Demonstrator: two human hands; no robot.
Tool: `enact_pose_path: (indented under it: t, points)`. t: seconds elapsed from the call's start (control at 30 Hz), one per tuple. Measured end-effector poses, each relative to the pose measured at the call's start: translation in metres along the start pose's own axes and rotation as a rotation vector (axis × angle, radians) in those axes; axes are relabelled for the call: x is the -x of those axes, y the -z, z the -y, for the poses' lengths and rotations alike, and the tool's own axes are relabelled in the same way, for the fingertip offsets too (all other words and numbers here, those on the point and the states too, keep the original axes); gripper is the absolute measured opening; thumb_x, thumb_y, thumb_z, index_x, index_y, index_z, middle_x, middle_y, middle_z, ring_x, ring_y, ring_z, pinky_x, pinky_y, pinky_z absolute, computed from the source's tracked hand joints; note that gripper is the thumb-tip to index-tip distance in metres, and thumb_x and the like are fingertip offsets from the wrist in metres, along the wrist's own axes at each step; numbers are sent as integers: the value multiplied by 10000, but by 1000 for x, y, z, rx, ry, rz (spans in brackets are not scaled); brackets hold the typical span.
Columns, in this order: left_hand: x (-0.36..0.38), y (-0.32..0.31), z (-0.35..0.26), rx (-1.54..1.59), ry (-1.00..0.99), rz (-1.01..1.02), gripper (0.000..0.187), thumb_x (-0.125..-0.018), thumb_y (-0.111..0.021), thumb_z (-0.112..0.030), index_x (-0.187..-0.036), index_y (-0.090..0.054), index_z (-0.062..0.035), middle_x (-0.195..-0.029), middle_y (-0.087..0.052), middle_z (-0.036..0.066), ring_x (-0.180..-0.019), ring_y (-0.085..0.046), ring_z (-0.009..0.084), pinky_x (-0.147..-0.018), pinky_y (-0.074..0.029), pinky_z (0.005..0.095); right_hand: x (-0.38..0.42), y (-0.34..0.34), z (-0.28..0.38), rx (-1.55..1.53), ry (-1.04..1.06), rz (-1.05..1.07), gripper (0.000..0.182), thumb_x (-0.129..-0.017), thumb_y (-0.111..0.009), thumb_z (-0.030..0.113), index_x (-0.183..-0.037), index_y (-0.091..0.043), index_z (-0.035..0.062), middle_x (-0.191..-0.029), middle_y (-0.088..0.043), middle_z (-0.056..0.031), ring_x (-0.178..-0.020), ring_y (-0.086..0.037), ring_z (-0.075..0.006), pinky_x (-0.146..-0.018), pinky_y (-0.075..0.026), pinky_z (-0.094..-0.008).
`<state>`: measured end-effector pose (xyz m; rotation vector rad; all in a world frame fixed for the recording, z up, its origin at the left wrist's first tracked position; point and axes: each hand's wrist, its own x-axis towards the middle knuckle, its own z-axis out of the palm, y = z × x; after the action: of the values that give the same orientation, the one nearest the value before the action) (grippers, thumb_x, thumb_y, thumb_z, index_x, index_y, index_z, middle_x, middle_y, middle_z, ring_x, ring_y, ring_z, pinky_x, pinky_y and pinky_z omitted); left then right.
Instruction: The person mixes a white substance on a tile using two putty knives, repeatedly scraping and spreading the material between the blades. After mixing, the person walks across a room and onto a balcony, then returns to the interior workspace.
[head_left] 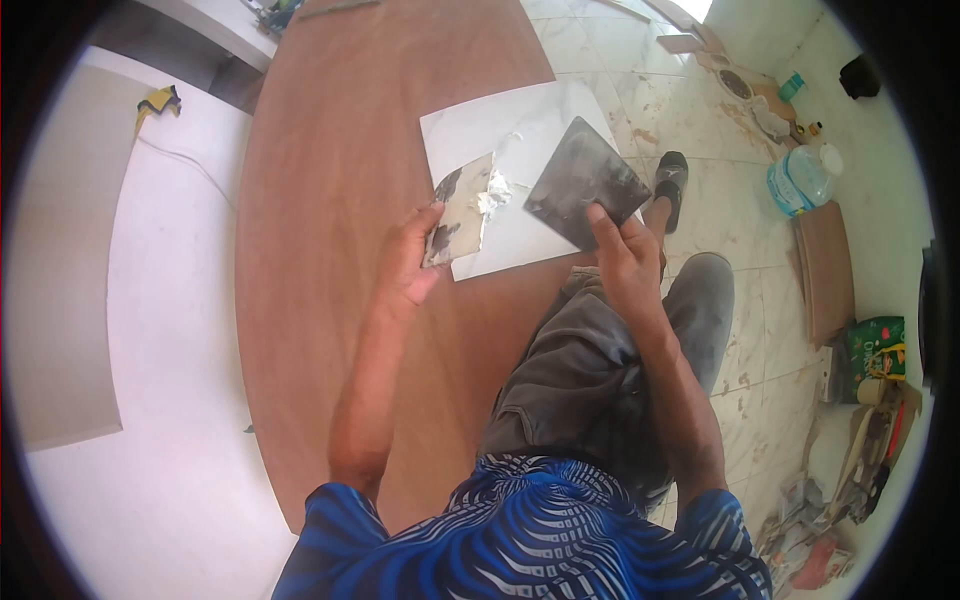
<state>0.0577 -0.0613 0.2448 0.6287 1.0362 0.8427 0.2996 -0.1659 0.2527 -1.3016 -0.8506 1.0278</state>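
Your shirt point(540, 540): blue, short-sleeved, with curved pale stripes; beyond it, your grey trousers point(565, 400); farthest from it, your dark shoe point(672, 172).

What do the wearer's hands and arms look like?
Left hand and right hand: bare, no gloves, rings or watch visible. Forearms bare too, no cables or markings seen. Short sleeves: left sleeve blue with dark bands, right sleeve blue with dark and pale stripes.

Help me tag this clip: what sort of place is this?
Probably a room under renovation: there's what looks like white paste, smudged floor tiles and brown boards near the wall.
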Motion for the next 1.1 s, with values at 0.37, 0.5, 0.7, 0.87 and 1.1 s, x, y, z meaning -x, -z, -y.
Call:
enact_pose_path:
  t: [0.37,0.5,0.7,0.87,1.1]
  points:
    - [9,-23,24,61,-37,-22,217,-924,-611,-182,-1056,-615,-11,-899,-644,64,-796,-626,151,-695,-487,272,11,-32,20,288,815,99,407,-847,-640,-25,-1248,-576,-13,-1208,-626,-160,-1106,-605,-256,-934,-471,-337]
    - [11,-32,11,158,49,83,307,-930,-604,-190,-1127,-593,45,-974,-645,80,-877,-626,178,-769,-506,319,12,-35,11,510,1001,289,609,-686,-740,-51,-1268,-568,-10,-1293,-579,-193,-1194,-567,-358,-1005,-452,-426]
    - [-5,-5,-5,55,7,-167,209,-871,-681,-219,-1006,-608,-76,-843,-603,22,-742,-583,170,-680,-454,315,11,4,-10,364,494,394,563,-747,-692,-70,-1288,-544,-17,-1264,-594,-174,-1133,-595,-311,-1010,-434,-345]
    - [-1,-9,4,67,-21,-169,151,-874,-671,-204,-887,-560,-101,-811,-583,23,-716,-576,145,-598,-422,304,12,2,-11,210,305,-56,256,-907,-560,-23,-1160,-594,-43,-1018,-681,-116,-857,-641,-220,-761,-483,-336]
    - [17,-39,22,102,75,-127,141,-911,-607,-163,-976,-596,-39,-827,-606,48,-688,-593,142,-568,-437,278,23,-24,34,283,663,225,382,-836,-651,-28,-1213,-588,-20,-1210,-619,-213,-1143,-593,-344,-979,-446,-401]
